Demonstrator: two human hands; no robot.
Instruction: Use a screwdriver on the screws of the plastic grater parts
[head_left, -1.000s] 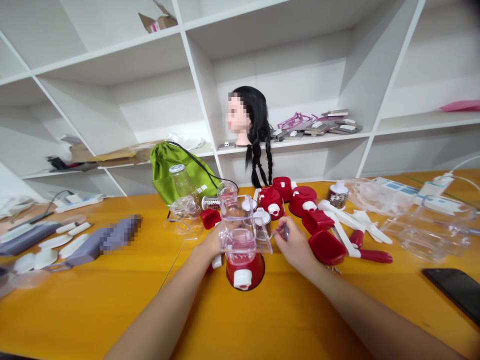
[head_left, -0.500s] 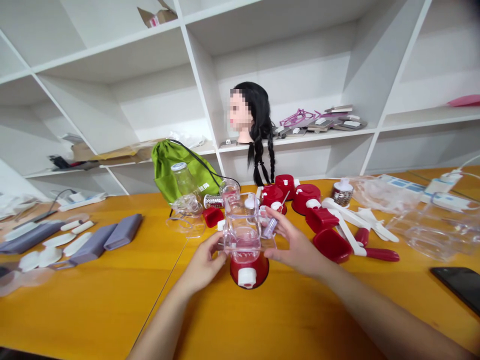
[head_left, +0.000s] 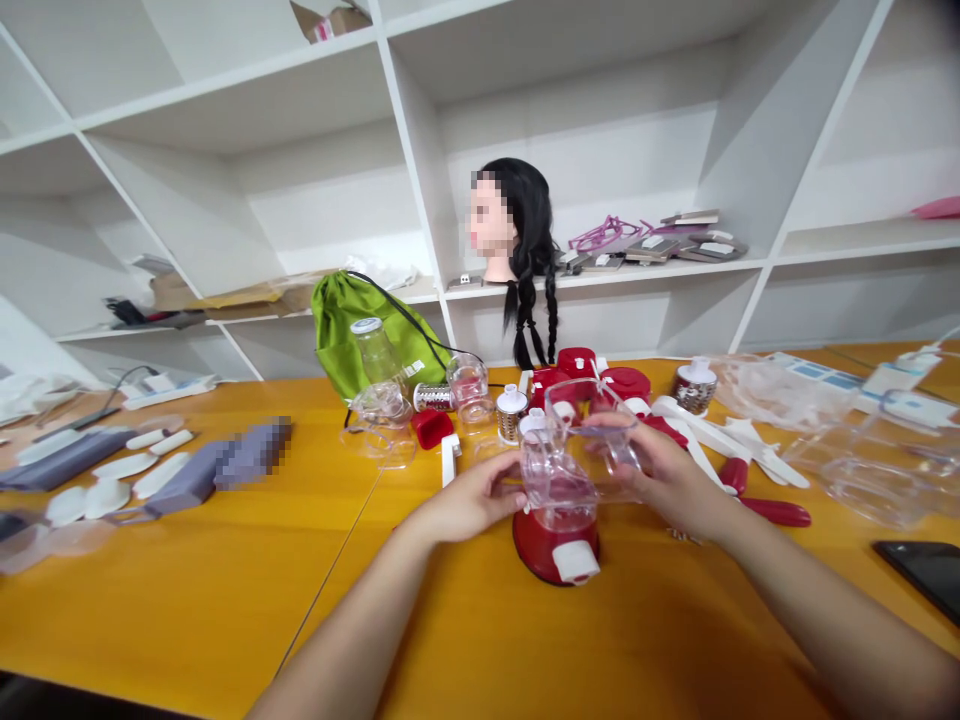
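A clear plastic grater body [head_left: 574, 450] stands tilted to the right on a round red base [head_left: 553, 546] with a white knob, on the yellow table [head_left: 225, 590]. My left hand [head_left: 469, 500] pinches the clear body's left side. On the right side, my right hand [head_left: 671, 475] has its fingers wrapped round the clear hopper. Behind them lie red bases [head_left: 577, 362], red scoops [head_left: 433, 427], metal grater drums [head_left: 511, 412] and white handles [head_left: 716, 435].
A green drawstring bag [head_left: 352, 330] and a clear jar [head_left: 375, 352] stand at the back. Grey pouches [head_left: 187, 480] and white pieces lie left. Clear plastic bags [head_left: 862, 460] and a black phone [head_left: 922, 565] lie right. A mannequin head [head_left: 517, 230] sits on the white shelving.
The clear body on its red base has moved to the right and tipped rightward. My right hand has shifted from its front to grip the hopper's right side. The view has shifted slightly.
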